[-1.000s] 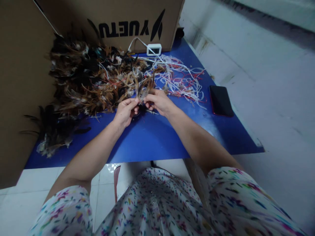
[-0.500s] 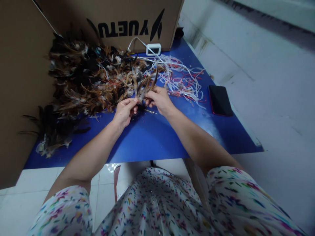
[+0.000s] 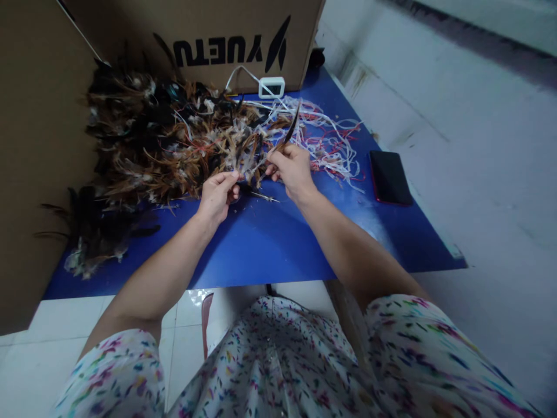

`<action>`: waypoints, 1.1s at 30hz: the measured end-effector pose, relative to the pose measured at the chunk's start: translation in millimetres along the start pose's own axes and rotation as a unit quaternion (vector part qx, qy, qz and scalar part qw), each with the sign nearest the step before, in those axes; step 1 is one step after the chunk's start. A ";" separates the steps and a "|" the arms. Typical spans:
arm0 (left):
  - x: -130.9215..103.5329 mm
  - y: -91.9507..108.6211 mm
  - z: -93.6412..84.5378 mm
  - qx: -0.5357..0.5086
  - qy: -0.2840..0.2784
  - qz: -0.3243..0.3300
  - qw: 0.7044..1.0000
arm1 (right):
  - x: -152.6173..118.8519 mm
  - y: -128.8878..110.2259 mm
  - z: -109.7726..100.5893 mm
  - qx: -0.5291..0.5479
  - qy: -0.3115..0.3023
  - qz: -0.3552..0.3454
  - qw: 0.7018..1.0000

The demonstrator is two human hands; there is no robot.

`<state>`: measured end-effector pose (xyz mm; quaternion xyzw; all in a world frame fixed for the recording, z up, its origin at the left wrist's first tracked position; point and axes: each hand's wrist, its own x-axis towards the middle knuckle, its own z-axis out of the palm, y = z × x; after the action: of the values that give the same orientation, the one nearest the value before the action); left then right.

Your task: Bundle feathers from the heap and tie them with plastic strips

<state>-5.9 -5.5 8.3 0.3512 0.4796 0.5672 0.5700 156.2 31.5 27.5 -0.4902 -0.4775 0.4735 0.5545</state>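
Feather (image 3: pixel 290 126) pinched in right hand (image 3: pixel 292 169) over blue tabletop (image 3: pixel 270 238) centre; left hand (image 3: pixel 216 194) fingers pinch feather bundle (image 3: pixel 246 159). Feather pile (image 3: pixel 152 139) far-left, phone (image 3: pixel 390 177) right edge, cardboard box (image 3: pixel 209 35) far edge, pale floor.

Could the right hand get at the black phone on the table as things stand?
Probably yes: the phone lies uncovered on the blue table just right of the right hand, though that hand is pinching a feather.

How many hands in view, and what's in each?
2. The left hand pinches a small feather bundle at the pile's front edge; the right hand, beside it over the blue table, holds one dark feather pointing up.
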 end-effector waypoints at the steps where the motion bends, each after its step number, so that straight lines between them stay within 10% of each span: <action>1: 0.7 -0.7 -0.6 0.004 0.004 0.007 1.000 | 0.8 -1.3 -0.7 0.010 0.007 0.007 1.000; 8: 1.2 -3.6 -1.4 0.072 0.024 0.085 0.994 | 9.1 -3.7 -10.7 0.050 0.051 -0.033 0.997; 33: -6.9 -2.3 3.9 0.143 -0.042 0.112 0.982 | -19.0 -11.6 2.6 -0.041 -0.074 -0.102 0.991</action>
<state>-0.8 -12.0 8.3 0.5040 0.4896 0.5374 0.4663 152.4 12.0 38.0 -0.4245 -0.5839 0.4297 0.5424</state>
